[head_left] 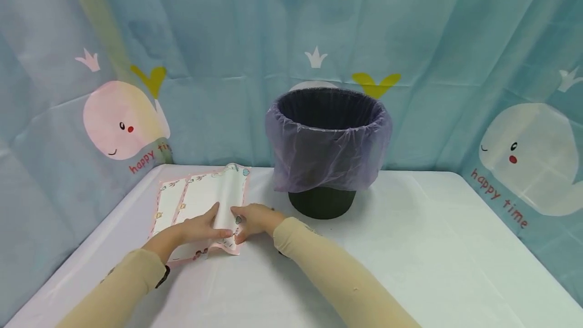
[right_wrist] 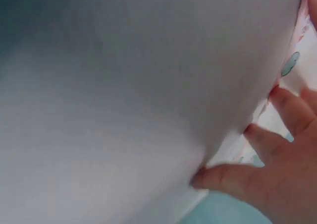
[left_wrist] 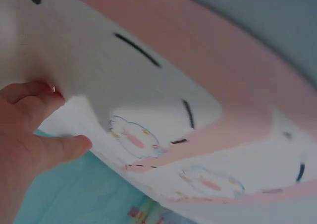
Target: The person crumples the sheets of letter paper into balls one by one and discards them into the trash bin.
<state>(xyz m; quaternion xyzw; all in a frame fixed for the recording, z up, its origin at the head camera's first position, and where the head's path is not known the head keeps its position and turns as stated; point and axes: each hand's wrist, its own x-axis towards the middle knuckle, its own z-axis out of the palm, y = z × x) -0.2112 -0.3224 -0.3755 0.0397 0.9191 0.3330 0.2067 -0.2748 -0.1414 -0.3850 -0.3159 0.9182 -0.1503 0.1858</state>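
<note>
A pink-bordered sheet of paper (head_left: 200,194) with small flower prints lies on the white table (head_left: 410,247), left of the bin. Its right part curls up off the table. My left hand (head_left: 214,224) pinches the sheet at its near edge, thumb on one face and fingers on the other. My right hand (head_left: 239,222) grips the same raised edge just to the right. In the left wrist view the printed face of the paper (left_wrist: 198,110) fills the frame above my left hand (left_wrist: 59,120). The right wrist view shows the paper's blank face (right_wrist: 138,85) with my right hand (right_wrist: 237,154) at its edge.
A black waste bin (head_left: 322,201) lined with a pale purple plastic bag (head_left: 328,151) stands at the back middle of the table, just right of the paper. A blue curtain (head_left: 410,39) with whale prints hangs behind and at both sides.
</note>
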